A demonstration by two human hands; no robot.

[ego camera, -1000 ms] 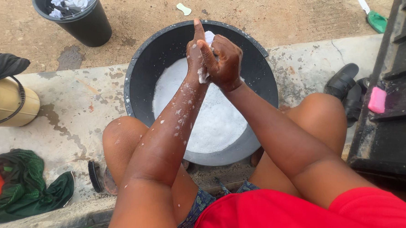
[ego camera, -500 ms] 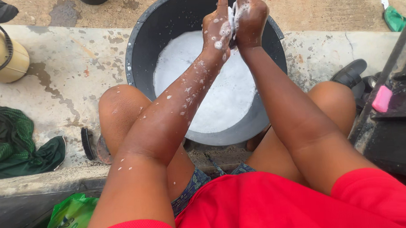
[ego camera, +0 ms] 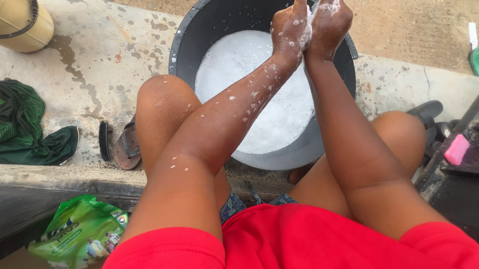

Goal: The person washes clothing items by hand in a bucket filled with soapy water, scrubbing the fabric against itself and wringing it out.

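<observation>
Above the black basin (ego camera: 184, 40) of suds, we note left hand (ego camera: 288, 27) and right hand (ego camera: 329, 20) pressed together, fingers half-curled around a small white, soapy item (ego camera: 308, 19), so drips fall inside.

Outdoor yard in daylight

A stained, cracked concrete slab (ego camera: 86, 66) is bordered by sandy ground (ego camera: 417, 19); dark wooden steps (ego camera: 468, 183) are seen at the right, lit evenly.

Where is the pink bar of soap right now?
In the head view, the pink soap bar lies at the right edge on a dark ledge, beside the person's right knee.
</observation>
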